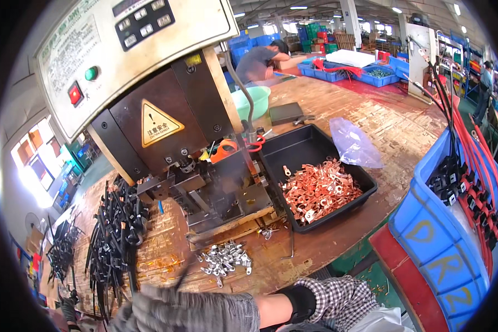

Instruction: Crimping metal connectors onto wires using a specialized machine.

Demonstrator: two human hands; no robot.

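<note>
My right hand (177, 310), in a grey knitted glove, reaches in at the bottom, across the near edge of the bench. Motion smears its fingers, and a dark, blurred strand shows above it. Far to the lower left, my left hand (68, 310) is small and gloved, its fingers closed around a thin black cable (73, 278). A heap of black cables (113, 232) lies beyond the right hand. Several silver cable lugs (227, 260) are piled before the press (227, 193), which has a warning triangle on its front.
A black tray (315, 226) of copper lugs (318, 191) stands right of the press, beside a clear plastic bag (355, 145). A blue crate (442, 243) with red and black cables is at the right. Another person (257, 61) leans over the far bench.
</note>
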